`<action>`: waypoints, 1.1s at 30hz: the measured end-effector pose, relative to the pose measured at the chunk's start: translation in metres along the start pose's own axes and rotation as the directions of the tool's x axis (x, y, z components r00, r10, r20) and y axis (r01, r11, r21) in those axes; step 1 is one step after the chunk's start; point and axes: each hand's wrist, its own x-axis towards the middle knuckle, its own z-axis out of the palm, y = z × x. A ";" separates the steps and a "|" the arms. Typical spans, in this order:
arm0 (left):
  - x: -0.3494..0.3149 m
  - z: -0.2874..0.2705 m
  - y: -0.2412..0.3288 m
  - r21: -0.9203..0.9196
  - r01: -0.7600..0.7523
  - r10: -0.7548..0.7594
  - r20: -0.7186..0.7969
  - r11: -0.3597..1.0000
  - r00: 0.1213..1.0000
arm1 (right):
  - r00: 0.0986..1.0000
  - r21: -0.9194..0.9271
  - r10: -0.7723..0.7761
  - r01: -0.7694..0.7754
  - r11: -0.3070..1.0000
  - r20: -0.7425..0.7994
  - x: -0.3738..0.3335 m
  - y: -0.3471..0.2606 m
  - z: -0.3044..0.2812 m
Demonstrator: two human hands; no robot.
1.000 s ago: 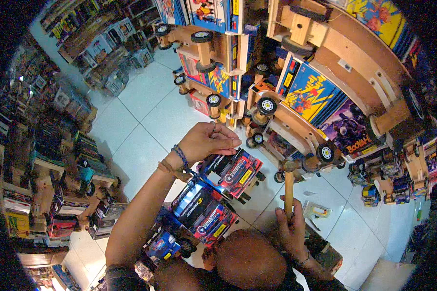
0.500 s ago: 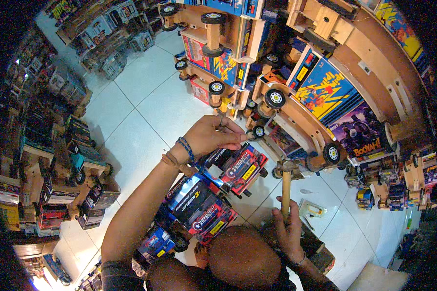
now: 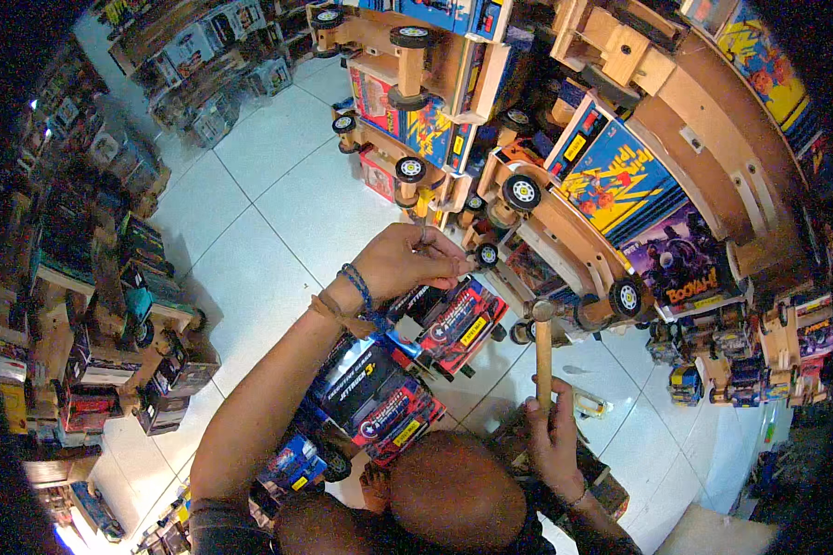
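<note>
My left hand [image 3: 415, 257] is closed, thumb and fingertips pinched together beside a small black wheel [image 3: 486, 254] of a wooden toy truck [image 3: 578, 242]. Whatever lies between those fingertips is too small to make out. In my right hand [image 3: 555, 444] is a hammer [image 3: 544, 356], gripped by its pale wooden handle, head up and pointing away from me. Below my left wrist stand a toy truck with black and red printed panels [image 3: 379, 393] and a similar printed red toy truck body [image 3: 463, 324]. My knees partly cover the nearer one.
More wooden toy trucks [image 3: 407, 102] are stacked ahead, some on their sides with wheels outward. Others crowd the left [image 3: 111, 342] and the right [image 3: 750, 356]. A small clear packet [image 3: 590, 403] lies on the white tiled floor [image 3: 259, 199] by my right hand.
The whole view has shifted slightly. My left hand keeps its pinch by the wheel, and my right hand still holds the hammer upright in nearly the same place.
</note>
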 end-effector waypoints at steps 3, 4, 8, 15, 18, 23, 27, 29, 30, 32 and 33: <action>-0.001 -0.002 0.000 0.013 0.007 -0.007 -0.009 1.000 1.000 | 0.994 -0.042 -0.089 0.092 0.995 0.061 0.008 -0.001 -0.008; -0.001 -0.002 -0.001 0.007 0.001 -0.001 -0.006 1.000 1.000 | 0.987 -0.064 -0.136 0.141 0.988 0.086 0.010 -0.001 -0.010; -0.001 -0.001 -0.002 -0.055 -0.010 0.009 -0.013 0.998 1.000 | 0.986 -0.101 -0.129 0.139 0.985 0.102 0.018 -0.015 -0.020; -0.004 0.000 0.000 -0.002 -0.015 0.015 -0.026 1.000 1.000 | 0.968 -0.368 -0.194 0.240 0.898 0.158 0.029 -0.053 -0.037; -0.004 -0.001 -0.001 -0.056 -0.033 0.032 -0.009 0.998 0.999 | 0.945 -0.463 -0.259 0.325 0.824 0.202 0.033 -0.061 -0.040; -0.002 -0.001 -0.003 -0.067 -0.061 0.061 0.000 0.996 0.998 | 0.841 -0.489 -0.420 0.541 0.685 0.342 0.040 -0.069 -0.039; -0.003 -0.001 -0.002 -0.017 -0.055 0.055 -0.004 0.998 0.998 | 0.833 -0.580 -0.407 0.553 0.598 0.375 0.046 -0.076 -0.038; -0.003 -0.002 -0.002 -0.021 -0.064 0.064 0.001 0.998 0.998 | 0.861 -0.592 -0.343 0.508 0.625 0.377 0.045 -0.079 -0.038; -0.003 -0.002 -0.002 -0.018 -0.070 0.070 0.004 0.997 0.998 | 0.855 -0.595 -0.344 0.518 0.614 0.389 0.046 -0.081 -0.038; -0.003 -0.002 -0.002 -0.005 -0.067 0.067 0.001 0.998 0.998 | 0.844 -0.601 -0.344 0.535 0.594 0.412 0.049 -0.082 -0.037; -0.002 -0.002 -0.002 0.005 -0.059 0.059 -0.006 0.998 0.998 | 0.799 -0.567 -0.451 0.600 0.565 0.397 0.051 -0.082 -0.035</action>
